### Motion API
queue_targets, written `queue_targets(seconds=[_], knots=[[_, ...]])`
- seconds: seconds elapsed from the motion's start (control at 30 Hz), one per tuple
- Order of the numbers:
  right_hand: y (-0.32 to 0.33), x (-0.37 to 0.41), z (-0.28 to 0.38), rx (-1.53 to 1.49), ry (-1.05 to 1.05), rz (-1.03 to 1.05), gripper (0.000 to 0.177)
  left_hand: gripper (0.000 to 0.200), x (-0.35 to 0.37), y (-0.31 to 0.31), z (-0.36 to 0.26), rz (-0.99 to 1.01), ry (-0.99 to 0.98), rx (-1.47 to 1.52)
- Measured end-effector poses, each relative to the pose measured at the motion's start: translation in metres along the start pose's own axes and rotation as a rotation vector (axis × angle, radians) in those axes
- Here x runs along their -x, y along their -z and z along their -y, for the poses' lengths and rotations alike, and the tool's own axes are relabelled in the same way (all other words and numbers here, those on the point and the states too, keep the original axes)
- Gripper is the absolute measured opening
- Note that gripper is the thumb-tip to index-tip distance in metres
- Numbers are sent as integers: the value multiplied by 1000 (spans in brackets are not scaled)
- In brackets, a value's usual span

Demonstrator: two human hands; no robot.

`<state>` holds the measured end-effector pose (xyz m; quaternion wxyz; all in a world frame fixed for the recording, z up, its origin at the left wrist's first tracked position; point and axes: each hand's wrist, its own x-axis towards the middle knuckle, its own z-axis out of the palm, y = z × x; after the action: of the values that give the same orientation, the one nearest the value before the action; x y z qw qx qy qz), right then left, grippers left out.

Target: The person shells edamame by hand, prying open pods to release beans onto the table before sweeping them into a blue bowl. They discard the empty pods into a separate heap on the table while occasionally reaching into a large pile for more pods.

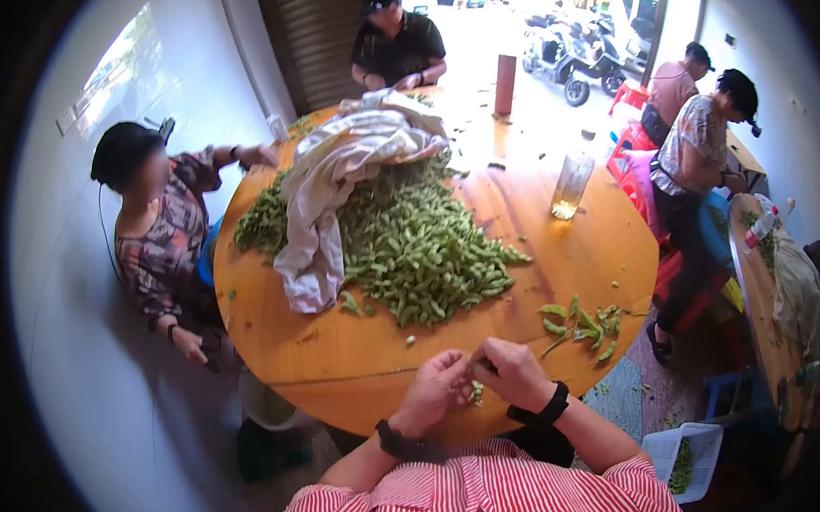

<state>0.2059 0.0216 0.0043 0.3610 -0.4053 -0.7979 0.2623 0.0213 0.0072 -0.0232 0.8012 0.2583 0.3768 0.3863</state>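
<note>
Close at the near rim of the desk [342,367], pinching one pod [475,394] between left hand [437,390] and right hand [513,374], fingers of both pressed together on it. Hangs right over the edge, so may slip or spit a bean into the lap. Just beyond, rightward, loose pods [584,322]: easily swept off by a forearm. Farther back, heap [419,247] under cloth [335,168]; might slide if tugged. Beyond that, glass [572,185], apt to tip if knocked.

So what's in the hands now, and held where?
A green pod, pinched between the fingertips of left hand and right hand; which part cannot be told.
</note>
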Motion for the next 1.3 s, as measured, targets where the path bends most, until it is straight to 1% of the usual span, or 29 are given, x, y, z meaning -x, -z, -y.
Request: queue_targets(seconds=[0.07, 0.1, 0.13, 0.2, 0.23, 0.27, 0.33, 0.37, 0.4, 0.43, 0.47, 0.5, 0.53, 0.57, 0.6, 0.63, 0.67, 0.77, 0.8, 0.83, 0.87, 0.93, 1.0, 1.07, 1.1, 1.17, 1.2, 1.27, 1.3], knots=[[-3, 0, -3, 26, 14, 9, 13, 21, -2, 1, 0, 10, -29, 19], [-2, -1, -4, 42, 35, 8, 14, 18, 2, -4, -4, -35, -44, -77], [-1, -2, -5, 59, 58, 3, 14, 18, 2, -3, -4, -52, -38, -69], [1, -4, -10, 74, 52, 11, 12, 17, 0, 1, -1, -99, -152, -345], [2, -5, -17, 186, 39, -12, 10, 17, -2, 5, 4, -118, -274, -493], [6, -6, -24, 301, 26, -37, 9, 17, -1, 7, 5, -119, -271, -494], [15, -7, -37, 480, -41, -61, 11, 17, 2, 9, 1, -160, -575, -1026], [22, -7, -42, 540, -92, -30, 12, 17, 4, 10, 0, -159, -573, -1025], [28, -8, -43, 598, -145, 1, 15, 16, 5, 11, -2, -178, -631, -1066], [33, -10, -41, 597, -148, 3, 15, 16, 7, 13, -5, -197, -688, -1106], [41, -11, -36, 612, -148, -41, 20, 16, 9, 16, -11, -195, -683, -1106], [47, -11, -32, 627, -151, -86, 25, 15, 10, 19, -21, -287, -744, -1219], [52, -11, -29, 627, -158, -84, 25, 14, 10, 23, -30, -379, -804, -1331], [56, -12, -26, 634, -183, -89, 30, 14, 8, 28, -35, -373, -801, -1330], [58, -11, -25, 642, -207, -94, 35, 14, 4, 33, -39, -437, -794, -1403], [56, -11, -24, 609, -197, -94, 29, 14, 1, 37, -40, -503, -785, -1475], [52, -9, -25, 610, -199, -94, 29, 14, -1, 39, -41, -501, -785, -1475], [31, -4, -19, 330, -206, -4, 16, 15, -5, 38, -41, -433, -763, -1575], [26, -3, -18, 329, -207, -6, 16, 15, -5, 33, -38, -367, -747, -1558], [20, -2, -20, 262, -197, 21, 15, 16, -4, 28, -35, -302, -732, -1540], [14, -1, -23, 195, -186, 48, 15, 16, -3, 23, -32, -300, -732, -1542], [7, 0, -24, 168, -160, 0, 12, 15, -1, 14, -25, -142, -704, -1460], [5, 2, -24, 170, -148, 1, 13, 18, -4, 13, -24, -97, -680, -1436], [4, 4, -18, 184, -184, 40, 14, 25, -14, 13, -28, -179, -782, -1499], [4, 5, -16, 199, -216, 82, 16, 25, -20, 12, -36, -173, -783, -1498], [0, 9, -15, 214, -186, 82, 18, 30, -34, 12, -57, -339, -773, -1751], [-2, 11, -14, 226, -150, 83, 19, 32, -43, 18, -63, -353, -790, -1816], [-8, 13, -12, 224, -138, 61, 22, 29, -51, 26, -67, -335, -766, -1849], [-13, 15, -13, 160, -107, -32, 23, 29, -51, 24, -69, -328, -771, -1851]])
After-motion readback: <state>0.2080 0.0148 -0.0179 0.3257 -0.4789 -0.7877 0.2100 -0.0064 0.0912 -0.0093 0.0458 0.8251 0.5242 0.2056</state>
